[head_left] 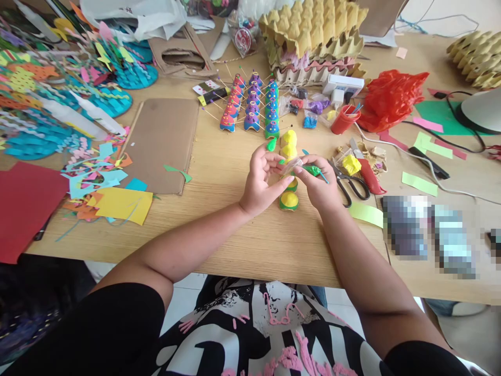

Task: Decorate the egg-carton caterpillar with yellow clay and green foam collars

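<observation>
Both my hands meet over a row of yellow-topped egg-carton cups (289, 200) with green painted lower edges. Between my left hand (260, 180) and my right hand (323, 183) is a small clear plastic bag (293, 165), gripped by the fingers of both. Green clay (313, 170) shows at my right fingers, seemingly in the bag, and a thin blue stick (323, 177) pokes out beside it. A green lump (271, 144) appears at my left index fingertip; whether it is touching I cannot tell. My hands hide the middle of the yellow row.
Three decorated egg-carton caterpillars, red (230, 107), purple (252, 104) and green-blue (271, 112), stand beyond. Black-handled scissors (354, 188), a red cutter (370, 176) and a red cup (345, 120) lie rightward. Cardboard (160, 146) and paper scraps (94, 180) are leftward; egg trays (313, 31) stack behind.
</observation>
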### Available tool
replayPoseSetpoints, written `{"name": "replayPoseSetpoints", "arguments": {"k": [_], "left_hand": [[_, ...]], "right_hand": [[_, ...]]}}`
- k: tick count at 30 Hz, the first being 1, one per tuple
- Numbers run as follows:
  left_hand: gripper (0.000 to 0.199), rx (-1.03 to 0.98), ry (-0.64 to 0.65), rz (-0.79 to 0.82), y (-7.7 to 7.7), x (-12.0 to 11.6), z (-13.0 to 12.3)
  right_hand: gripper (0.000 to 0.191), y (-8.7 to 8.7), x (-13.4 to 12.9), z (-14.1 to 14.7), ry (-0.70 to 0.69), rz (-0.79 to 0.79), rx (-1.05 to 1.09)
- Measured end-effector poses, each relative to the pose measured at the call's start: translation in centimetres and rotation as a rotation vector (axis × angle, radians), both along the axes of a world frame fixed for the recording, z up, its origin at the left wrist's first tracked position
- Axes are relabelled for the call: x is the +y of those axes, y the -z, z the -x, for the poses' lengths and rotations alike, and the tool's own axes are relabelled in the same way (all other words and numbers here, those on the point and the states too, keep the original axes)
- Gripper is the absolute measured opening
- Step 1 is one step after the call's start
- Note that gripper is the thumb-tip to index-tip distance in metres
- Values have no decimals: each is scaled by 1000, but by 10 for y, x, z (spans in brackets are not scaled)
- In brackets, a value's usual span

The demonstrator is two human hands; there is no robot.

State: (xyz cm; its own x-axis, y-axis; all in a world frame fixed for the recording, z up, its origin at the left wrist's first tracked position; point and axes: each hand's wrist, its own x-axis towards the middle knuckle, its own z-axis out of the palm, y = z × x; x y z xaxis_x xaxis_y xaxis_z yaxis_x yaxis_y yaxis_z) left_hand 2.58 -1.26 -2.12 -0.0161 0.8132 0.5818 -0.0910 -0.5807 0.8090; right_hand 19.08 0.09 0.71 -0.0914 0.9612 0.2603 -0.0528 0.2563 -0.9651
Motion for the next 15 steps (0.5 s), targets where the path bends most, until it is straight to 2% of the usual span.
{"name": "replayPoseSetpoints", "arguments": {"k": [5, 11, 13, 15], "left_hand": [[79, -39, -32, 121, -4, 0, 2], [80, -1, -29, 140, -2, 1, 3], [79, 1, -36, 135, -1, 2, 4], [78, -18, -58, 128, 0, 4, 6]], "right_hand": [[46, -3, -2, 1, 3, -7, -96], [41, -9, -6, 3, 3, -39, -134], [35, -11, -7, 3, 35, -71, -172], [30, -12, -5, -1, 131, -127, -211]]}}
